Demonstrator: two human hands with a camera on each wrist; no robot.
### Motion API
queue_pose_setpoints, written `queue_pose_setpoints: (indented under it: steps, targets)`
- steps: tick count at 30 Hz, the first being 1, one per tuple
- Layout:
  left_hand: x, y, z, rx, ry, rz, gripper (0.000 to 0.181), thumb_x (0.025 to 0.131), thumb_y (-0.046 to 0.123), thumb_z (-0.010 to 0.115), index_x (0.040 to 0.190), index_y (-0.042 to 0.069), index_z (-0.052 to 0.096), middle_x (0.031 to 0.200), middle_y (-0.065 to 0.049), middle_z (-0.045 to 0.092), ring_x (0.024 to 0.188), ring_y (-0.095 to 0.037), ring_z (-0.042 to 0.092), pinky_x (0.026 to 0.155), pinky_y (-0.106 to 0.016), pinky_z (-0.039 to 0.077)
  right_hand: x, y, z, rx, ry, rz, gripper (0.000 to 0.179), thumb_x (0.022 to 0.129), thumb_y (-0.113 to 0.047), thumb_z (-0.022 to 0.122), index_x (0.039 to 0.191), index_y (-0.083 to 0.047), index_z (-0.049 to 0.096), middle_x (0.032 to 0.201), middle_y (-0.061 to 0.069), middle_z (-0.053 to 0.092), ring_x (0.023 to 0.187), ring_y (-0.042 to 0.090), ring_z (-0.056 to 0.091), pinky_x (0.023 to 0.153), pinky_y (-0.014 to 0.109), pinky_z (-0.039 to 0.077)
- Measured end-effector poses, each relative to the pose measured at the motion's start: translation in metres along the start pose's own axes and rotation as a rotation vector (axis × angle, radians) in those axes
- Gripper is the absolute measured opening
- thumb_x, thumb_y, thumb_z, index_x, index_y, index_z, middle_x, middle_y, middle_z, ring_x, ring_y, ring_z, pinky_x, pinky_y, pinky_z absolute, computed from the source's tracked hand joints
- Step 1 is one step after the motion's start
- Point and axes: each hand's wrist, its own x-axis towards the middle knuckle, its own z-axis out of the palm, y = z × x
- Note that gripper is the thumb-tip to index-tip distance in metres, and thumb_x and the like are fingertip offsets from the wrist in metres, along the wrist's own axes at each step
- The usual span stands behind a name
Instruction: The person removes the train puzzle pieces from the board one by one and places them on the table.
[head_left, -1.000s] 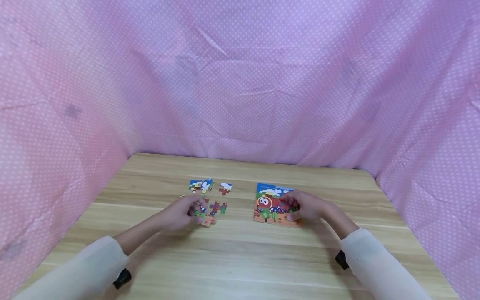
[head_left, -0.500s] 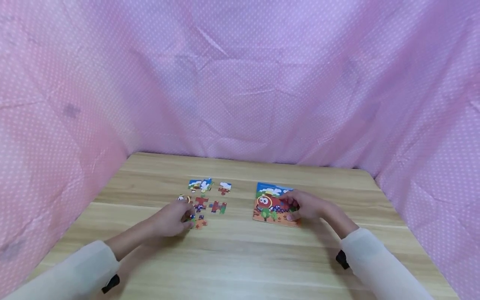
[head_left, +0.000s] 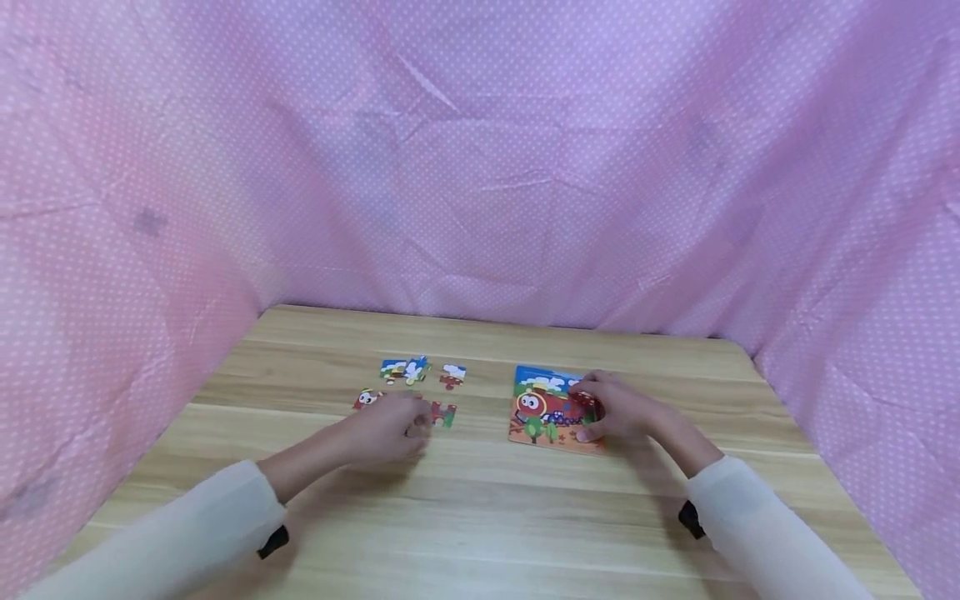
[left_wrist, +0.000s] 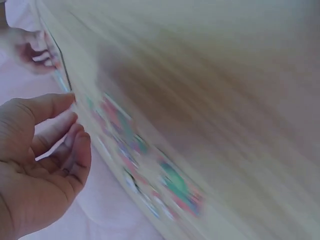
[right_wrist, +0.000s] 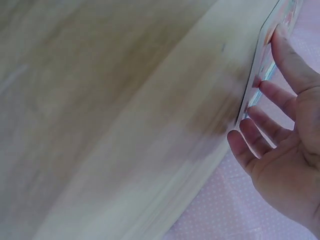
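Note:
Several jigsaw puzzle pieces (head_left: 452, 376) lie on the table left of centre, partly hidden in the head view by my left hand (head_left: 382, 429). That hand hovers over the nearer pieces with loosely bent fingers; in the left wrist view nothing shows between its thumb and fingertips (left_wrist: 84, 142). A square puzzle board (head_left: 542, 404), pictured with a big-eyed red train, lies flat to the right. My right hand (head_left: 618, 408) rests at its right side, thumb (right_wrist: 287, 55) straight on the board, fingers spread along its edge and covering part of the picture.
The pieces show blurred in the left wrist view. Pale wood table (head_left: 480, 517) spreads in front of both hands and between pieces and board. Pink dotted cloth (head_left: 480, 167) hangs around the table's back and sides.
My left hand shifts left over the pieces, then back right toward the red and green piece. The right hand stays at the board, its fingers lifting slightly away from the picture.

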Motion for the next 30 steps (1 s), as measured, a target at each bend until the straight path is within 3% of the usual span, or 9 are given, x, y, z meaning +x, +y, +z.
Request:
queue_pose_setpoints:
  steps: [6,12,18,25,30]
  targets:
    - [0.043,0.025,0.015,-0.077,-0.042,0.071,0.013,0.094,0.016,0.074,0.106,0.010,0.072,0.098,0.006,0.064,0.090,-0.011,0.058,0.080,-0.029,0.052,-0.001,0.006,0.001,-0.007,0.004,0.000,0.077,0.085,-0.050,0.081,0.145,-0.009,0.056,0.146,0.022,0.046,0.135,0.044,0.041,0.109,0.065,0.036]
    - [0.089,0.048,0.032,-0.196,-0.076,0.090,0.012,0.093,0.012,0.075,0.105,0.010,0.073,0.094,0.008,0.065,0.087,-0.008,0.060,0.077,-0.023,0.053,-0.002,0.006,0.000,-0.015,0.011,-0.017,0.074,0.088,-0.051,0.078,0.143,-0.007,0.057,0.145,0.022,0.048,0.136,0.045,0.042,0.110,0.064,0.036]
    - [0.127,0.069,0.051,-0.152,-0.092,0.151,0.012,0.092,0.018,0.078,0.099,0.011,0.073,0.086,0.009,0.064,0.079,-0.007,0.058,0.072,-0.021,0.050,-0.003,0.011,-0.005,-0.007,-0.005,-0.071,0.071,0.086,-0.046,0.082,0.140,-0.004,0.060,0.143,0.023,0.051,0.132,0.044,0.045,0.108,0.062,0.039]
    - [0.157,0.082,0.068,-0.092,-0.148,0.175,0.021,0.091,0.026,0.080,0.102,0.009,0.073,0.078,0.007,0.060,0.070,-0.006,0.049,0.064,-0.020,0.042,-0.006,0.016,-0.008,0.018,-0.060,-0.085,0.091,0.074,-0.045,0.091,0.144,-0.001,0.055,0.150,0.026,0.044,0.136,0.047,0.038,0.110,0.064,0.035]
    - [0.168,0.088,0.075,-0.080,-0.154,0.169,0.029,0.088,0.032,0.083,0.106,0.012,0.073,0.087,0.008,0.064,0.080,-0.005,0.054,0.073,-0.020,0.045,-0.009,0.016,-0.007,0.023,-0.056,-0.089,0.094,0.073,-0.043,0.093,0.145,0.002,0.053,0.151,0.028,0.042,0.138,0.050,0.035,0.111,0.065,0.034]
